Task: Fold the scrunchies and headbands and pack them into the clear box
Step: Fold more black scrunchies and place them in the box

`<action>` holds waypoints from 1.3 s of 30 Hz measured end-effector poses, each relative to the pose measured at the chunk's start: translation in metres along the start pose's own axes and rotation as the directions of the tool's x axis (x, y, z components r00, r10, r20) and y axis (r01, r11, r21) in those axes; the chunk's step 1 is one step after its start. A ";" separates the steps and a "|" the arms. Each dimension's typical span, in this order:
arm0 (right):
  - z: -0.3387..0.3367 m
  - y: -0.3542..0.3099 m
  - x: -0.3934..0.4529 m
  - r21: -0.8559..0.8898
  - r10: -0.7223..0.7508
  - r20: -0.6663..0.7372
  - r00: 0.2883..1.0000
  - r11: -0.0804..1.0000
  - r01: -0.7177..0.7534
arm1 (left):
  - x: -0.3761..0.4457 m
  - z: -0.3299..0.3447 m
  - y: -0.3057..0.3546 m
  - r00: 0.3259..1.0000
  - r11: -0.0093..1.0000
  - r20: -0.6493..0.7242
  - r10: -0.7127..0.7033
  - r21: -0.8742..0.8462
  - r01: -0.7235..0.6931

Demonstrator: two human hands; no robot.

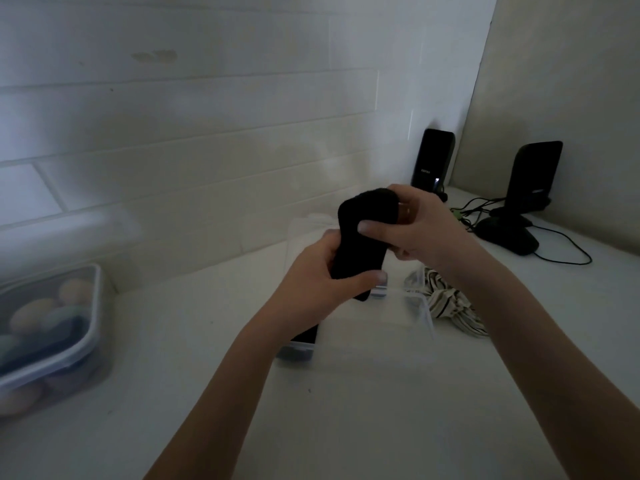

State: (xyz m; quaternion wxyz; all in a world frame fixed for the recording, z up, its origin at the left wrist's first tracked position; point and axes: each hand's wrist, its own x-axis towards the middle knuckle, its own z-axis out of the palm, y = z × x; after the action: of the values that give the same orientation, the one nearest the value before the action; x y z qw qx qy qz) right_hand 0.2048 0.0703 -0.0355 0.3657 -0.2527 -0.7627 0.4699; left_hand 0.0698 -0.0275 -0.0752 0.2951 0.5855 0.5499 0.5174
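Observation:
A black headband (360, 237) is held up over the white counter, folded into a thick strip. My left hand (322, 271) grips its lower end, thumb across the front. My right hand (412, 226) pinches its upper part from the right. Below my hands lies the clear box (408, 323), hard to make out against the counter; a dark item (304, 337) sits in its left end. A black-and-white striped scrunchie (446, 303) lies just right of the box, partly behind my right forearm.
A lidded plastic container (52, 327) with coloured rounded items stands at the left edge. Two black speakers (433, 161) (533, 178), a black mouse (509, 237) and cables occupy the back right corner. A tiled wall runs behind the counter.

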 end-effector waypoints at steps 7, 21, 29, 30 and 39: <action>0.000 -0.011 -0.005 0.148 0.056 -0.090 0.994 0.988 -0.043 | -0.005 0.005 0.008 1.000 0.997 0.024 0.004 0.083 -0.006; 0.000 -0.022 -0.014 0.109 0.081 0.254 0.964 0.988 -0.112 | -0.002 -0.001 0.009 0.993 0.995 -0.110 0.040 -0.086 -0.050; 0.003 -0.023 -0.014 0.104 0.063 0.250 0.966 0.990 -0.091 | -0.003 -0.002 0.009 0.999 0.966 -0.037 0.003 -0.259 -0.012; 0.003 -0.024 -0.015 0.079 0.062 0.221 0.973 0.994 -0.081 | -0.003 -0.002 0.010 1.000 0.953 -0.031 -0.006 -0.303 -0.003; 0.010 -0.014 -0.006 -0.092 -0.039 -0.062 0.997 0.995 0.033 | -0.003 -0.002 0.007 1.000 0.925 -0.009 0.021 -0.380 -0.022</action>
State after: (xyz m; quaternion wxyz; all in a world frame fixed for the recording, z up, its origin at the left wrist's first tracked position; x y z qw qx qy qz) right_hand 0.1999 0.0551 -0.0278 0.3862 -0.2700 -0.7757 0.4199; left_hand 0.0708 -0.0324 -0.0687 0.3960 0.5219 0.4334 0.6189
